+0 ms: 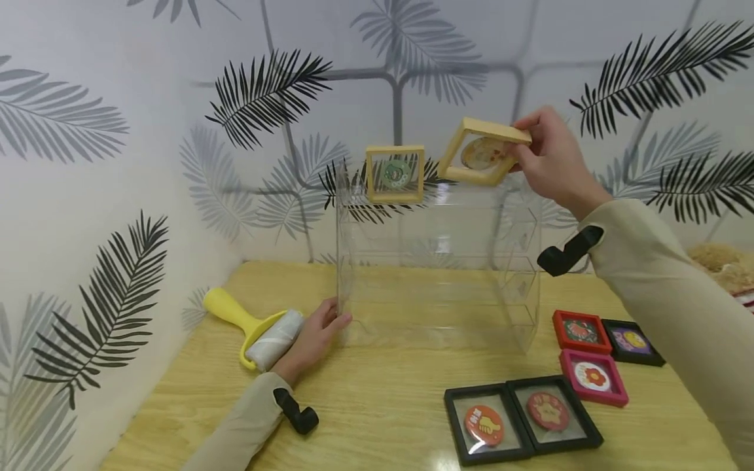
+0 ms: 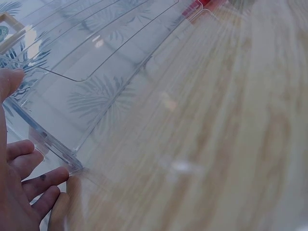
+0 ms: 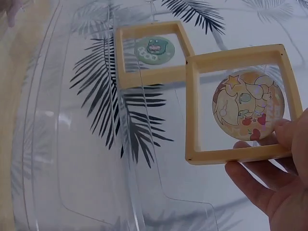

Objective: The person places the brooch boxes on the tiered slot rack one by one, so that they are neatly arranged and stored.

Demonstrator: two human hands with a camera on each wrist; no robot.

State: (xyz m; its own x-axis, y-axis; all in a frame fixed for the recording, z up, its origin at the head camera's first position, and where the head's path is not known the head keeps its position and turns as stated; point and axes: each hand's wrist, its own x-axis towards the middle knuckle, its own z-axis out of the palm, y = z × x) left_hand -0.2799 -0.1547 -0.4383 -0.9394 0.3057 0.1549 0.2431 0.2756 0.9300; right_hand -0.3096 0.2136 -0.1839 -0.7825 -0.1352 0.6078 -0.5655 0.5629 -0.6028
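A clear acrylic tiered rack (image 1: 436, 261) stands on the wooden table against the wall. My right hand (image 1: 550, 154) pinches a cream-yellow square display frame (image 1: 465, 171) by one side, tilted above the rack's top tier. In the right wrist view, this frame (image 3: 192, 110) shows a round badge (image 3: 248, 106) with a cartoon character behind its clear film. A second cream-yellow frame (image 1: 396, 201), holding a green badge (image 1: 396, 174), stands upright at the rack's top left. My left hand (image 1: 315, 337) touches the rack's lower left side with relaxed fingers; in the left wrist view they lie near its corner.
A yellow-handled lint roller (image 1: 232, 311) lies left of the rack. At the front right are two joined black frames (image 1: 521, 451) with red badges. Red (image 1: 596, 318), magenta (image 1: 618, 396) and another black frame (image 1: 654, 360) lie right. The leaf-patterned wall (image 1: 159, 131) is close behind.
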